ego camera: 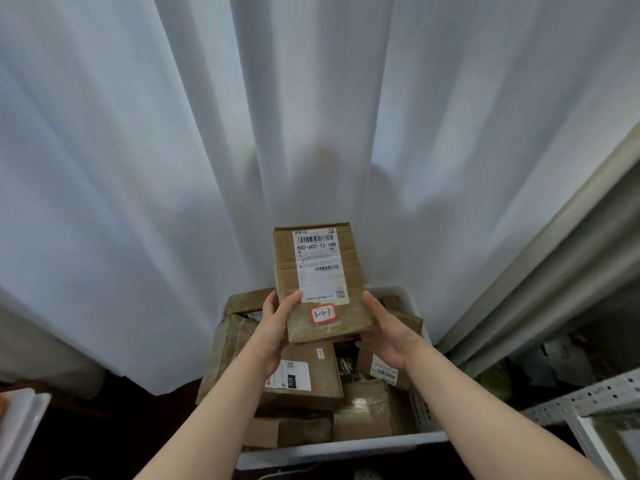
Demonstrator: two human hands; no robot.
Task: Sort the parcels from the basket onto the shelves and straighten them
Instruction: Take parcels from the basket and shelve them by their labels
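Observation:
A brown cardboard parcel point(322, 271) with a white shipping label and a red-edged sticker reading "3-1-7" is held up above the basket, label facing me. My left hand point(277, 327) grips its lower left edge, thumb on the front face. My right hand point(384, 327) grips its lower right edge from the side and underneath. Below them stands a white plastic basket point(339, 445) filled with several more brown cardboard parcels point(304, 375), some with white labels.
A white curtain point(207, 133) hangs right behind the basket. A metal shelf unit point(585, 396) with perforated uprights stands at the right, with bagged items on it. A white tray-like edge point(20, 420) shows at the lower left. The floor is dark.

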